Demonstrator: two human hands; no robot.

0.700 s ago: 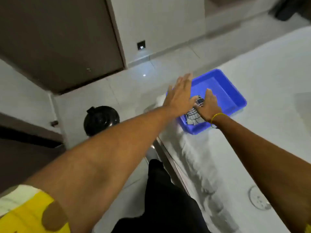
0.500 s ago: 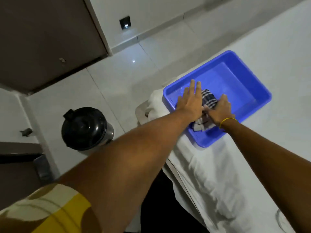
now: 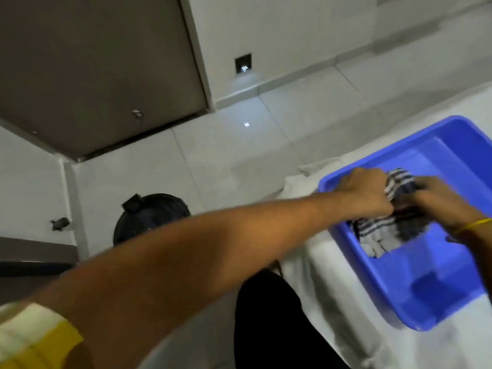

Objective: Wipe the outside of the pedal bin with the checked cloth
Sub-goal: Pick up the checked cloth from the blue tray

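Note:
The checked cloth point(image 3: 383, 230), dark blue and white, is bunched up inside a blue plastic tray point(image 3: 404, 302) on the white-covered surface at the right. My left hand point(image 3: 364, 193) is closed on the cloth's upper left part. My right hand point(image 3: 442, 203), with a yellow band at the wrist, grips the cloth from the right. The pedal bin point(image 3: 151, 209), round with a black lid, stands on the floor at lower left; my left forearm hides its lower half.
A white sheet point(image 3: 319, 275) covers the surface under the tray, its edge hanging toward the floor. A dark brown door point(image 3: 93, 75) fills the upper left. A small wall light point(image 3: 243, 63) glows low on the wall. Pale floor tiles point(image 3: 239, 155) lie between bin and tray.
My left hand went from flat and open over the tray to closed on the cloth. Both hands now bunch the cloth and lift it. The view has swung left and down.

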